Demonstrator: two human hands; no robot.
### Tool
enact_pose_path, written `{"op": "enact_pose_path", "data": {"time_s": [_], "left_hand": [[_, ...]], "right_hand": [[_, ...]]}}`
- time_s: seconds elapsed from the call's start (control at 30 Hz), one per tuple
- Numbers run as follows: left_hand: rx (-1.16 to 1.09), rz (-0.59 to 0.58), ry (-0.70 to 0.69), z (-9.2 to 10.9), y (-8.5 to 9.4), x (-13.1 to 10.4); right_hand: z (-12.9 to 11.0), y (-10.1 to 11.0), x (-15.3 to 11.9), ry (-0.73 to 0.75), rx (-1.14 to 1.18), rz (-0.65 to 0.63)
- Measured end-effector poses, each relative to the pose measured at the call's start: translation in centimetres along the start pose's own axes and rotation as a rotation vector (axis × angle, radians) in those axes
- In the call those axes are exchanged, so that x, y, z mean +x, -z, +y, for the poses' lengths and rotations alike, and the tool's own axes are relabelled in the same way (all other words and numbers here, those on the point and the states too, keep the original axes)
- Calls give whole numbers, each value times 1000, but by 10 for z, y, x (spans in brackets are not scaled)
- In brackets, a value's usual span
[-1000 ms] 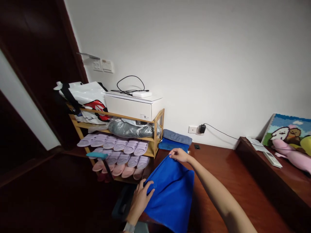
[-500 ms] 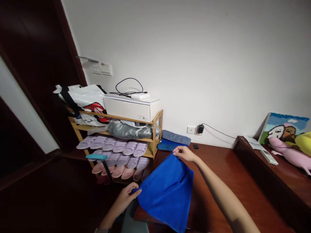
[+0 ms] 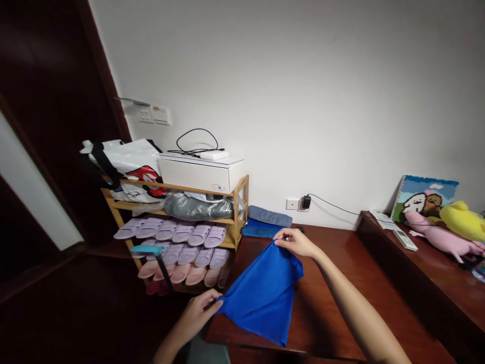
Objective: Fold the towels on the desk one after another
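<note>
A bright blue cloth [image 3: 263, 298] is stretched between my two hands above the near left part of a dark red wooden table [image 3: 341, 273]. Pinched in my left hand [image 3: 199, 311] is its left corner, close to the table's left edge. My right hand [image 3: 297, 243] grips the upper corner between thumb and fingers. From there the cloth slopes down in soft creases, its lower corner near the table's front edge. Beyond my right hand, a folded blue cloth [image 3: 261, 230] and a rolled grey-blue cloth [image 3: 270, 216] lie against the wall.
Left of the table stands a wooden shoe rack [image 3: 241, 215] with several slippers [image 3: 184, 232], a white box [image 3: 197, 172] and a bag [image 3: 132, 162] on it. A raised ledge [image 3: 379, 247] at right bears plush toys [image 3: 443, 237] and a remote [image 3: 404, 239]. A charger [image 3: 306, 202] is plugged into the wall.
Both hands have shifted slightly right with the cloth. Its lower corner has come up and swung a little left. The view has turned slightly to the right.
</note>
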State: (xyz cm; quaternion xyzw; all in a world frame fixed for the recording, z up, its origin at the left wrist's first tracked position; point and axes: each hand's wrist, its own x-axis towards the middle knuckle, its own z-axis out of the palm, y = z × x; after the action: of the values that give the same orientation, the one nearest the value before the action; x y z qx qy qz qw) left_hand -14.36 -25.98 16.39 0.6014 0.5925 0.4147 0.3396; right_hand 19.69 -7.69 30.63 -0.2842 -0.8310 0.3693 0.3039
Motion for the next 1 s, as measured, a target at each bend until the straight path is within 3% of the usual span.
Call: {"op": "enact_pose_path", "data": {"time_s": [0.17,0.33,0.5,0.67,0.83,0.9,1.0], "left_hand": [[132,147,-81,20,21,-2],[220,274,-240,73,50,-4],[390,265,-380,127,68,-7],[441,242,-426,161,65,-4],[390,66,-400,180,58,4],[411,21,-397,178,56,10],[508,58,-468,163,51,22]], "right_hand": [[-19,14,-18,36,-52,25],[-34,38,-50,22,14,136],[-40,57,-93,13,36,239],[-42,65,-132,25,27,284],[-38,70,-156,1,24,382],[-37,71,-163,-2,30,414],[-40,71,-173,-4,32,413]]}}
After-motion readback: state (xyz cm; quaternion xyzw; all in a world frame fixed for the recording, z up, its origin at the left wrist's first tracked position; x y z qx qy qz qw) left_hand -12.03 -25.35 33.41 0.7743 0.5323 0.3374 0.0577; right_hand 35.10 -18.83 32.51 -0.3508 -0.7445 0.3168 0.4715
